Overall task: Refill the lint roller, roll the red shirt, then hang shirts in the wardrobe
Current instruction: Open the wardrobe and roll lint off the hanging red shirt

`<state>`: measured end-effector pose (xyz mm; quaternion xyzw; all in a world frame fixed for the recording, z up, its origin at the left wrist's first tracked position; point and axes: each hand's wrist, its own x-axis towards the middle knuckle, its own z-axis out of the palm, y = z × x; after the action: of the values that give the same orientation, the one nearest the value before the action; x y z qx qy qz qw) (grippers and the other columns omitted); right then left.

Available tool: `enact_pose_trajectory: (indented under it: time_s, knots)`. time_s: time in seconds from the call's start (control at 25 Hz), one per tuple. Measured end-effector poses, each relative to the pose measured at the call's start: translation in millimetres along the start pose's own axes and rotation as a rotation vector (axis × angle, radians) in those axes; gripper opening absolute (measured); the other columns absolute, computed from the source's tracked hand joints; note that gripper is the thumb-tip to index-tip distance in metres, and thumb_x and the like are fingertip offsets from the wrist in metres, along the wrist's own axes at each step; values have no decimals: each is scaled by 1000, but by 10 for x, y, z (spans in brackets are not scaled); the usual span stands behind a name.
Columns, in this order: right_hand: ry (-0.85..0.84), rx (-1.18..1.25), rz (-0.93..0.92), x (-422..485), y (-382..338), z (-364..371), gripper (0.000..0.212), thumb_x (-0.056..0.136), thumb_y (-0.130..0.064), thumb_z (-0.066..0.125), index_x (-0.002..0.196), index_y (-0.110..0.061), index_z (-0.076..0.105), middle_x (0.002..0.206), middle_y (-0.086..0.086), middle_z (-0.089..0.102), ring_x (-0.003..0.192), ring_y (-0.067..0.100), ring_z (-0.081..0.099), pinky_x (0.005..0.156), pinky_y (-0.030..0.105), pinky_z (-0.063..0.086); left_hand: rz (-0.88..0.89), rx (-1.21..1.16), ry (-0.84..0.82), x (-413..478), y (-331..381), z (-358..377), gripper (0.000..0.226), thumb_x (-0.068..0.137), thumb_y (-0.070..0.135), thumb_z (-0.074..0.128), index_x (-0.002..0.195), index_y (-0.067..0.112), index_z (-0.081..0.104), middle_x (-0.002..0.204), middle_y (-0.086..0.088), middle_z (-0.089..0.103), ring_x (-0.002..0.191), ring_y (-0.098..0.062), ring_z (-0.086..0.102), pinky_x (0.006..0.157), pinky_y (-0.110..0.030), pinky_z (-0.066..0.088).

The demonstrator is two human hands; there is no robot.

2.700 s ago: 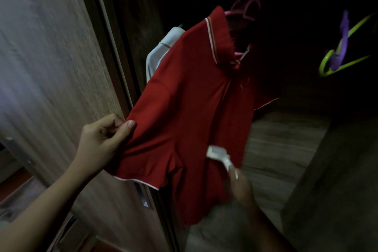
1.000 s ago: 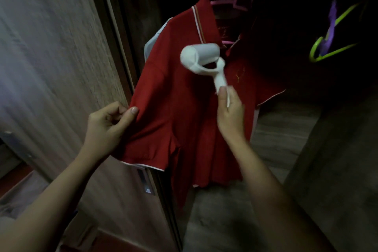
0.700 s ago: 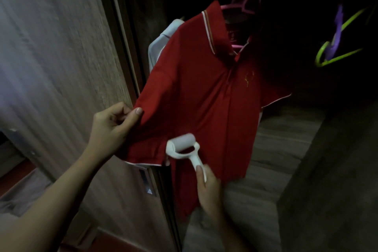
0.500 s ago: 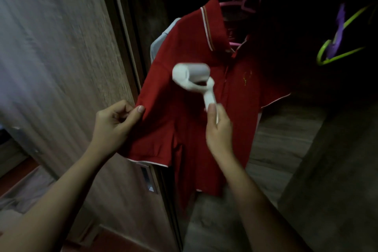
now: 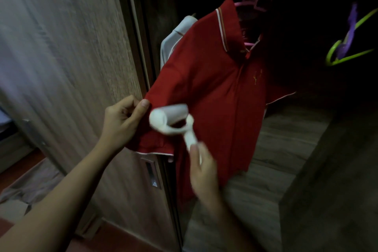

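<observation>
1. The red shirt [image 5: 208, 92] hangs on a pink hanger [image 5: 258, 4] inside the dark wardrobe, just beside the wooden wardrobe door [image 5: 67, 63]. A pale shirt [image 5: 176, 37] hangs behind it, on the door side.
2. The white lint roller [image 5: 169, 117] rests on the shirt's sleeve, close to the sleeve hem. It is blurred, so I cannot tell how firmly it presses.
3. What could go wrong: I judge the shirt could slide or swing off the hanger if I drag the roller too hard. The sticky sheet could also catch and bunch the loose sleeve if my pinch slackens.
4. My left hand [image 5: 122, 122] is closed narrow, thumb and fingers pinching the sleeve edge to pull the fabric taut.
5. My right hand [image 5: 202, 172] is wrapped around the roller's handle, below the sleeve.
6. A green hanger [image 5: 347, 47] hangs well apart from the shirt, deeper in the wardrobe.
</observation>
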<state>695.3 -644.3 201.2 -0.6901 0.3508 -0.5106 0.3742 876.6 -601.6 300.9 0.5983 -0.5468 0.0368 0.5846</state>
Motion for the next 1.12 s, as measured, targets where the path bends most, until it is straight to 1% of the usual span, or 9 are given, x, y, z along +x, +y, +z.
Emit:
enact_pose_trajectory:
  time_s: [0.24,0.44,0.52,0.72,0.8,0.88,0.96,1.04,1.12]
  knots:
    - [184,-41,-156,1144,-361,-366,27,97,-28,36,75,-16,46,57,-7,42,52,3,42,51,24,26,15,20,-19,-11,-4,-56,30,84,45,55,58,31,50,53,14,50,49,2,38,49,-14,32]
    - [-15,-131,133,52,659,-39,33,92,-48,34,68,-27,43,49,-8,44,48,4,48,51,26,29,20,49,-3,-5,-56,-54,38,83,46,58,59,20,47,50,-5,46,50,-10,39,47,-31,33]
    - [-49,-195,195,-27,780,-70,30,94,-40,39,67,-28,43,47,-7,44,43,7,46,51,30,32,22,60,-5,-1,-50,-62,37,83,46,58,60,19,47,50,-8,45,50,-11,39,47,-33,33]
    - [246,-120,-96,1029,61,-458,22,98,-22,39,77,-19,43,51,-8,39,45,-3,46,44,19,25,14,48,3,-3,-40,-45,36,83,45,57,59,20,47,57,-10,48,50,-5,38,48,-27,32]
    - [249,-117,-126,1158,73,-478,21,98,-24,39,78,-18,43,50,-8,38,44,-1,47,41,14,27,18,48,12,-10,-27,-25,37,83,43,57,58,18,46,52,-11,46,51,-5,37,48,-26,31]
    - [204,-137,-68,901,390,-348,24,97,-32,38,78,-19,44,49,-9,39,43,1,48,41,17,25,14,49,10,-15,-12,-12,37,83,42,57,58,17,46,52,-16,48,51,-6,37,48,-27,31]
    - [148,-196,64,424,865,-154,41,92,-52,30,77,-18,48,49,-8,43,43,5,51,46,22,27,19,43,-8,-12,-12,-20,35,83,41,58,60,18,46,52,-12,45,50,-6,36,47,-25,30]
    - [60,-258,264,-10,1431,-8,74,81,-74,13,82,-14,56,59,3,59,59,27,62,54,25,34,27,44,-24,-8,-22,-31,35,83,41,58,60,18,45,57,-12,45,49,-5,35,48,-23,29]
    - [-87,-341,407,-227,1889,80,103,70,-83,3,103,-6,62,96,18,70,90,33,66,72,30,45,35,60,-32,-4,-28,-55,35,84,40,58,60,18,45,58,-11,46,49,-4,35,48,-20,29]
